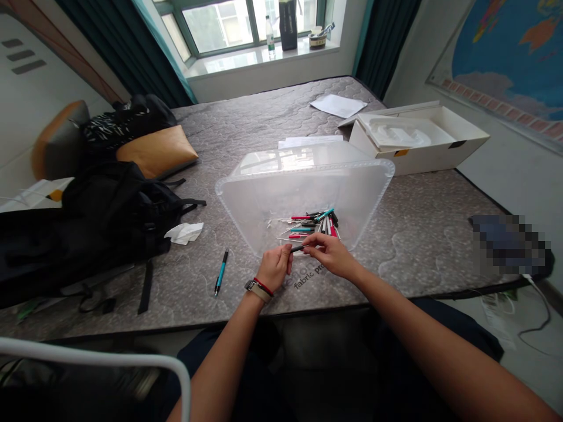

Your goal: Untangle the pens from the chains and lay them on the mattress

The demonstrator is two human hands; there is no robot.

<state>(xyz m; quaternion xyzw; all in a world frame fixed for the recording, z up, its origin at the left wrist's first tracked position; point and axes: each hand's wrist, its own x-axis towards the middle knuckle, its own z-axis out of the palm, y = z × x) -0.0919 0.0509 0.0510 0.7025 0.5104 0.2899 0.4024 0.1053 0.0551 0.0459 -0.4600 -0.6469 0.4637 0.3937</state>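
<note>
In front of the clear plastic bin (264, 199), my left hand (275, 266) grips a dark pen part (298, 248), its fingers closed round it. My right hand (328, 253) pinches at the other end of that piece; whether it is a separate part there is too small to make out. Inside the bin, which lies on its side with the mouth facing me, is a pile of pen parts (303, 230) in red, teal, black and white. To the left, a teal and black pen (221, 272) lies by itself on the mattress (246, 296).
A black backpack (109, 217) and a tan cushion (158, 152) lie at left, near a crumpled tissue (185, 233). An open white box (422, 155) stands behind the bin at right. A blurred device with a cable (534, 287) is at the right edge. A white tube rail (109, 357) crosses lower left.
</note>
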